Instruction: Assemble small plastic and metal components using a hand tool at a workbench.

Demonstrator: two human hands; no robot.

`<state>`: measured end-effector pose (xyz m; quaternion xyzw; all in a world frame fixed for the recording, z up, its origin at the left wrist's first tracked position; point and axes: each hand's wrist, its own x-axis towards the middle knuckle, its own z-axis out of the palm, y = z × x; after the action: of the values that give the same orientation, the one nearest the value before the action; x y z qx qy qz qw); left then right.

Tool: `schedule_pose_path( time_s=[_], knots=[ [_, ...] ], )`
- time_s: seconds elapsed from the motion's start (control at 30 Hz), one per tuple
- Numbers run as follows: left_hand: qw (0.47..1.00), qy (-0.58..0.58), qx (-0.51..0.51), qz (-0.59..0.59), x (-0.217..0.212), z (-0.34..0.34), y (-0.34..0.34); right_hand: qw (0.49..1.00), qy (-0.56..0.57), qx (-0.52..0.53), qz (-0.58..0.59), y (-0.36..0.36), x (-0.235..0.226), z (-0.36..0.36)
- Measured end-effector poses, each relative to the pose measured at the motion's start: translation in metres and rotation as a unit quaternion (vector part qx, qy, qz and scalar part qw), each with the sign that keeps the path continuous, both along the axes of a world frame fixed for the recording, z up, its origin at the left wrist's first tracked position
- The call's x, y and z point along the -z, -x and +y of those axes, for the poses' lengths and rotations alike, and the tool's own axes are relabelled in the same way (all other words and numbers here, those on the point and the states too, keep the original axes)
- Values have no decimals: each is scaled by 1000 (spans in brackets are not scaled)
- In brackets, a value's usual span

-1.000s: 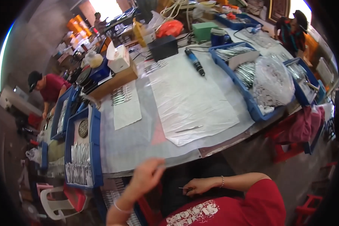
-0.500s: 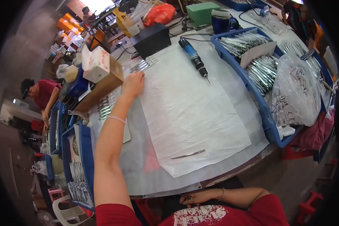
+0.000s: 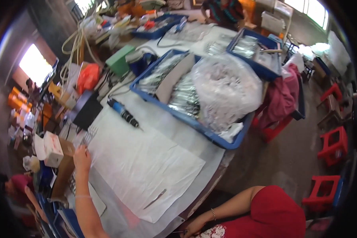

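My left hand [image 3: 82, 158] reaches to the left side of the worktable, its fingers closed beside a row of small shiny metal parts [image 3: 88, 136]. Whatever lies between those fingertips is hidden. Low at the table's front edge, close to my lap, my right hand [image 3: 193, 227] is closed on a thin metal rod-like piece [image 3: 180, 231], only partly visible. A slim, pointed metal tool like tweezers [image 3: 155, 199] lies on the white sheet [image 3: 142, 166]. Farther back on that sheet rests a blue and black electric screwdriver [image 3: 124, 114], its bit pointing toward me.
To the right stands a blue tray [image 3: 178, 115] with bundled metal parts and a clear plastic bag [image 3: 228, 89] of small pieces. A black box [image 3: 87, 111] and a cardboard box [image 3: 65, 166] border the left side. Red stools [image 3: 332, 142] stand on the floor; other people sit nearby.
The view has swung to the right, so the table appears shifted left and more of the floor shows. My left hand stays by the metal parts; my right hand stays low near my lap.
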<state>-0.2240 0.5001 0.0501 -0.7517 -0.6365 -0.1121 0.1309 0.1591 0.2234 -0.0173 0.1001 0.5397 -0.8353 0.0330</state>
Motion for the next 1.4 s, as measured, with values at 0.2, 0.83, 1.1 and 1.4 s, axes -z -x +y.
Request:
schedule_pose_path(
  time_s=[0.2, 0.83, 1.1, 1.4],
  knots=[
    [938, 47, 219, -263, -103, -116, -189, 998, -36, -37, -21, -6, 13, -22],
    [350, 351, 759, -421, -168, -402, -378, 992, -60, -66, -93, 10, 48, -50],
    [493, 299, 723, -381, -182, -404, -356, 993, -60, -58, -83, 16, 52, -55],
    [502, 472, 562, -458, -191, -411, -340, 993, -33, -59, -94, 14, 51, -51]
  ],
)
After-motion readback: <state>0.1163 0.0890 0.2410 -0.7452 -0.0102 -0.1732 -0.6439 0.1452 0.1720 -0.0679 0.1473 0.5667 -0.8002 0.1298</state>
